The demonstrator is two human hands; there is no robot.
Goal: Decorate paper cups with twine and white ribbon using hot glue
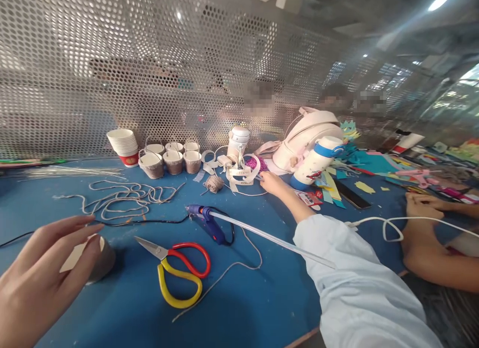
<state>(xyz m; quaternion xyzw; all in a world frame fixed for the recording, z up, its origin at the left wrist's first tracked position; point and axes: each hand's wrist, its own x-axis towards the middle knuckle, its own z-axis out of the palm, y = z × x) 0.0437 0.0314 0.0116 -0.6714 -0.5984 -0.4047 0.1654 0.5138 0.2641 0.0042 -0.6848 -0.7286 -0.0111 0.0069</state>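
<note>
While the left hand (41, 273) rests with fingers spread on a grey paper cup (95, 260) lying at near left, the right hand (272, 182) reaches far, fingers loose, touching white ribbon strips (241, 174). Between them lie red-yellow scissors (179, 270) and a blue glue gun (209, 220) on the blue table (262, 298)
</note>
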